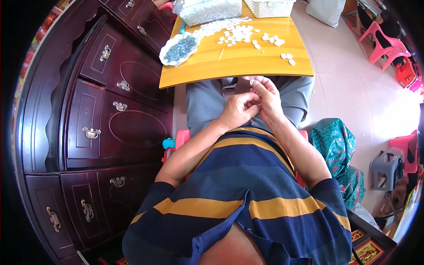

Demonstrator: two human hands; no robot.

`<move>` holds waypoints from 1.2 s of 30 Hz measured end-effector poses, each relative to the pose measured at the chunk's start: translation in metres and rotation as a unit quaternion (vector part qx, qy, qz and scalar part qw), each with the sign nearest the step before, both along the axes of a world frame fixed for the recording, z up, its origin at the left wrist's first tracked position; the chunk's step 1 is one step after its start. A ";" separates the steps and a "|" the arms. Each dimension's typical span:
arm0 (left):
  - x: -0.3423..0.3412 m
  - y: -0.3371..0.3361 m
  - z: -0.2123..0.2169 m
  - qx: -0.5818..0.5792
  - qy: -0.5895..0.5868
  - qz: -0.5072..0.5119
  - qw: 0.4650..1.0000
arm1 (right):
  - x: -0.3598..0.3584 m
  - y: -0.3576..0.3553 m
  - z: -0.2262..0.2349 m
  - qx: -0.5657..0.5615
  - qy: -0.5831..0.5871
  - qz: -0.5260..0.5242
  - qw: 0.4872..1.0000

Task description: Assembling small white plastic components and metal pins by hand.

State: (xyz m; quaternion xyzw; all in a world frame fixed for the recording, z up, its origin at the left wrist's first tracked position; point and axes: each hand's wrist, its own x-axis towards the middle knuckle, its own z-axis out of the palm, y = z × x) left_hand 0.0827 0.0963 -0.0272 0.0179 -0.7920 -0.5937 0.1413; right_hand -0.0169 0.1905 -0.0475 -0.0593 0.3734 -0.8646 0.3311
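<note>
Above my lap, just off the table's near edge, my two hands are together. My right hand (269,98) pinches a small white piece (251,82) between thumb and fingertips; it is too small to name. Close against it, my left hand (241,109) is closed with curled fingers, and what they hold, if anything, is hidden. On the yellow wooden table (265,66) lie many round white pieces (238,33), some heaped and some scattered. At its left edge, a pale scalloped dish (194,49) holds small blue-grey bits (180,48).
A clear container (210,12) full of white pieces and a white basket (271,8) stand at the table's far side. Dark wooden drawers (132,88) line my left. Green bags (333,141), a grey stool (385,170) and pink chairs (384,46) are to the right.
</note>
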 end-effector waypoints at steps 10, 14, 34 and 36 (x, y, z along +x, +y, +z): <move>0.005 -0.053 0.039 0.033 0.037 0.126 0.991 | 0.007 0.004 0.016 0.041 0.195 -0.018 0.980; 0.001 -0.055 0.034 0.021 0.045 0.115 0.992 | 0.009 0.000 0.010 0.036 0.226 -0.008 0.973; -0.002 -0.048 0.038 0.010 0.007 0.069 0.998 | 0.006 0.001 0.005 0.065 0.252 0.009 0.965; -0.003 -0.047 0.035 0.000 0.008 0.071 0.997 | 0.006 0.002 0.006 0.064 0.246 0.009 0.967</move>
